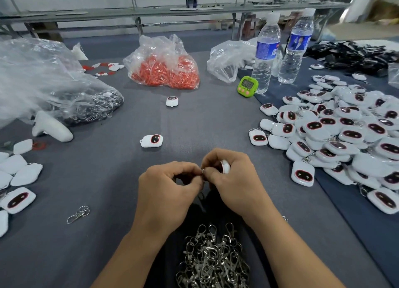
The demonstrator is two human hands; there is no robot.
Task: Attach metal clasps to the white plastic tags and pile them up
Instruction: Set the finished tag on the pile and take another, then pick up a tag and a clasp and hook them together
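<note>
My right hand (232, 179) grips a white plastic tag (225, 166) with a dark oval face; only its edge shows between the fingers. My left hand (170, 188) pinches a small metal ring (203, 170) right against the tag, fingertips of both hands touching. A heap of metal clasps (213, 259) lies in my lap below the hands. A big pile of white tags (345, 136) covers the table's right side. One loose clasp (78, 214) lies at the left. Two single tags (151, 140) (172, 101) sit ahead of my hands.
Two water bottles (266, 54) (295, 48) and a green timer (247, 86) stand at the back right. A bag of orange parts (164, 69) and clear bags (43, 82) sit behind. More white tags (17, 179) lie at the left edge, near a white controller (51, 126).
</note>
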